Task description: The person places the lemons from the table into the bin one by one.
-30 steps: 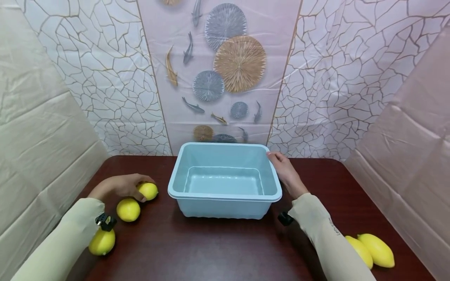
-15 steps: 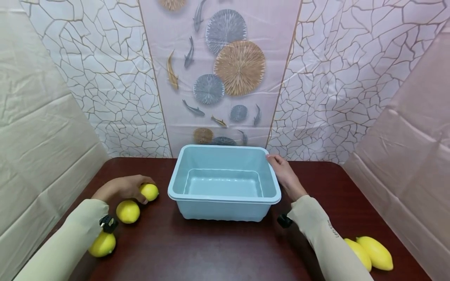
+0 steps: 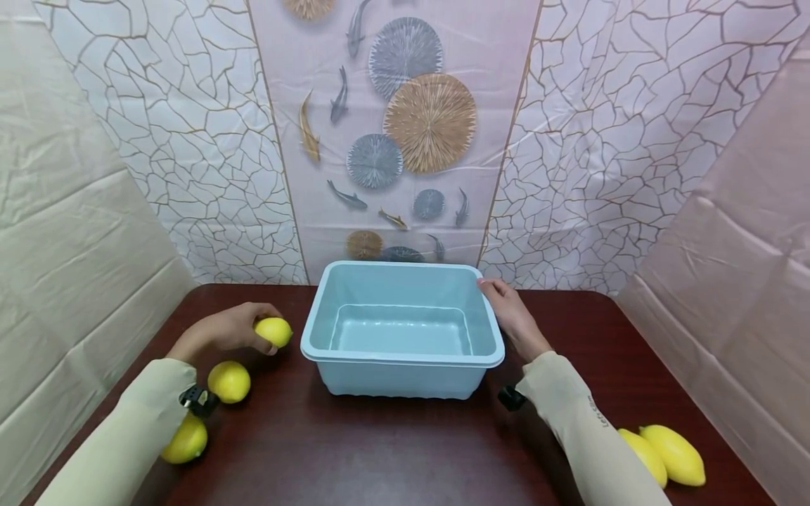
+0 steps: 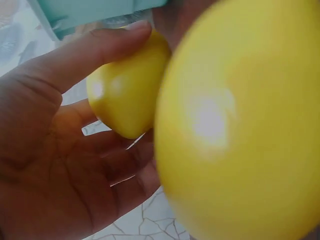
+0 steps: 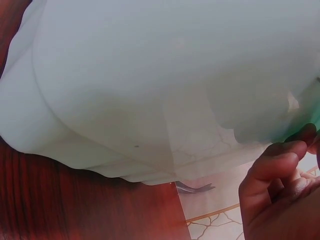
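A yellow lemon (image 3: 275, 332) is held between the thumb and fingers of my left hand (image 3: 235, 329), left of the light-blue plastic basin (image 3: 405, 360). In the left wrist view that lemon (image 4: 127, 90) sits under the thumb, and a second lemon (image 4: 240, 125) looms large in front. My right hand (image 3: 515, 315) grips the basin's right rim near its back corner; in the right wrist view its fingers (image 5: 272, 167) are curled at the rim beside the basin wall (image 5: 150, 90). Nothing lies inside the basin.
Two more lemons, a nearer one (image 3: 229, 381) and one partly behind the left sleeve (image 3: 185, 439), lie on the dark red-brown table (image 3: 380, 450). At the front right are two longer lemons (image 3: 673, 455), one partly covered by the right sleeve. A patterned curtain (image 3: 405, 140) hangs behind.
My left hand has taken hold of the far lemon and shifted it slightly up and to the right. The right hand keeps its place on the basin rim.
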Motion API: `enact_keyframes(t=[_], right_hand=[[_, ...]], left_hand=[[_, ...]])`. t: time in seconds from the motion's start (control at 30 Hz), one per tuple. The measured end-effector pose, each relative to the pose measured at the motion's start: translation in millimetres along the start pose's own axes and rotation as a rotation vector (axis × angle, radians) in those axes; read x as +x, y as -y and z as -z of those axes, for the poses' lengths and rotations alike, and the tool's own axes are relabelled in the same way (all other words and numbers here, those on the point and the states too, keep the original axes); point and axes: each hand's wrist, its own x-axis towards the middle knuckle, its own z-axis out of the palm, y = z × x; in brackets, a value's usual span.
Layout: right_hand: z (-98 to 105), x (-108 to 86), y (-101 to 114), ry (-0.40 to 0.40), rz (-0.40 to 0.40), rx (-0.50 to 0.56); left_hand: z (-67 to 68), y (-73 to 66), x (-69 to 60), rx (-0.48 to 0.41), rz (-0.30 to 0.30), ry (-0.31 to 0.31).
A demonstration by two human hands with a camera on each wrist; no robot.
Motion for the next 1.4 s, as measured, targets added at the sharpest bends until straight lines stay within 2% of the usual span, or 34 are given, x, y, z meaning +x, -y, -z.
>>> enact_keyframes(t=[0.57, 0.77, 1.03, 1.2, 1.4], right_hand=[[-1, -1.7, 0, -0.003, -0.001, -0.027], [-2, -0.4, 0, -0.012, -0.008, -0.039], [-1, -0.6, 0, -0.006, -0.001, 0.010], [-1, -1.7, 0, -0.007, 0.001, 0.005], [-1, -1.7, -1, -0.006, 0.009, 0.004]], left_hand=[[1.4, -15.2, -5.1, -0.183, -0.051, -0.163], [1.4, -20.2, -6.2, -0.209, -0.069, -0.251], [2.2, -34.4, -8.4, -0.262, -0.054, -0.345], [0.5, -39.8, -7.5, -0.324, -0.091, -0.384], [-1.8, -43.9, -7.3, -0.399, -0.141, -0.401]])
